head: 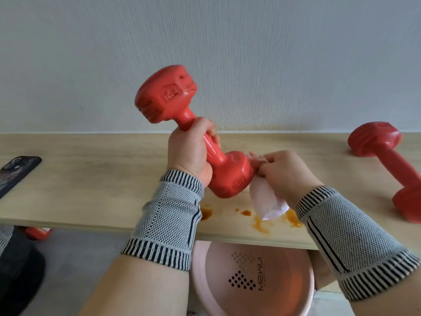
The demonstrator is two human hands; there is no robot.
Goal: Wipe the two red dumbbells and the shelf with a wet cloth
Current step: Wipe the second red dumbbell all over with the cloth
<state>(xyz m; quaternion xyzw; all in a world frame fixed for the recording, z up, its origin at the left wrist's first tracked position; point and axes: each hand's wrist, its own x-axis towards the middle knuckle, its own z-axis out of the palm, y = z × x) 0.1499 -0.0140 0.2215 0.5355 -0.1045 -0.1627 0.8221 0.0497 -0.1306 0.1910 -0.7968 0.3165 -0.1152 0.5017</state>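
**One red dumbbell held up and wiped, the other lying on the shelf**

Nearest the camera, at 6 o'clock, a pink basin (252,279) printed with a dotted logo and the word MEWUI sits below the front edge of the shelf (91,190). Both forearms wear grey knitted wristbands with black-and-white striped cuffs, the left wristband (168,220) at 7 o'clock and the right wristband (350,236) at 4 o'clock.

On the pale wooden shelf, just past its front edge at 5 o'clock, orange-brown stains (259,222) spread in several blots. The lower end of a pale pink cloth (266,201) hangs over them.

The right hand (284,172) has its fingers curled round the cloth and presses it against the lower head of the held dumbbell (198,131). The left hand (191,151), near the centre, grips this red dumbbell by its handle, fingers wrapped round it. The dumbbell is tilted, its lower head toward 5 o'clock just above the shelf and its upper head raised toward 11 o'clock in front of the wall (205,42).

At 3 o'clock the second dumbbell (387,167) lies on the shelf, well apart from the hands, its far head by the wall. At 9 o'clock a dark phone (16,172) lies on the shelf's left end. Below it, a small red object (37,232) shows under the shelf edge; what it is cannot be told.
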